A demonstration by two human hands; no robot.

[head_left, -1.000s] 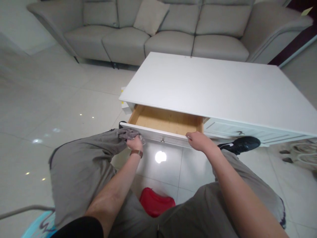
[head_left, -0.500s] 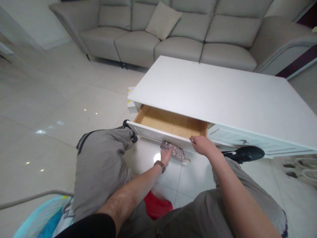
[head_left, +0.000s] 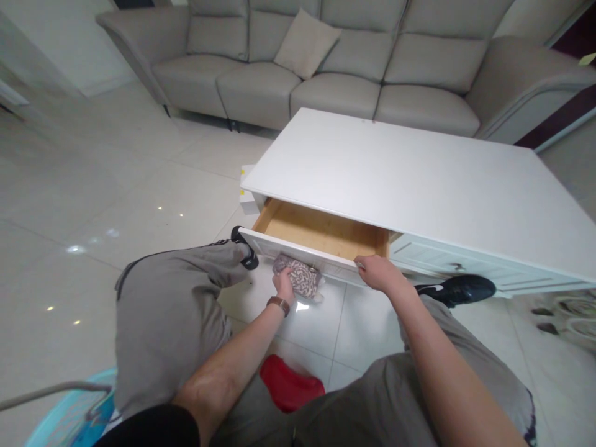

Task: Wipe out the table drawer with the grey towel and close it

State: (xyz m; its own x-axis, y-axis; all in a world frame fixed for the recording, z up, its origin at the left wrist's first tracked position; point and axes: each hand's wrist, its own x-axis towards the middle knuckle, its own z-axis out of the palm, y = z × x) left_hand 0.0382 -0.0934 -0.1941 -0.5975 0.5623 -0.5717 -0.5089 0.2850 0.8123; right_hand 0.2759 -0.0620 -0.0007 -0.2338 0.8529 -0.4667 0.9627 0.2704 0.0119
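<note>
My left hand (head_left: 282,285) is closed on a grey patterned cloth (head_left: 302,277) pressed against the white front of the open drawer (head_left: 298,250). A brown watch strap sits on that wrist. My right hand (head_left: 376,273) grips the top edge of the drawer front at its right end. The drawer's bare wooden bottom (head_left: 326,228) shows under the white coffee table (head_left: 419,180). I sit with my grey-trousered knees on either side of my arms.
A beige sofa (head_left: 354,68) with a cushion (head_left: 306,42) stands behind the table. A red object (head_left: 289,383) lies on the glossy tiled floor between my legs. My black shoes (head_left: 459,289) rest by the table's base. A light blue item (head_left: 69,416) is at the bottom left.
My left hand moved the cloth right along the drawer front, then back left toward the middle. My right hand stayed on the drawer's edge.
</note>
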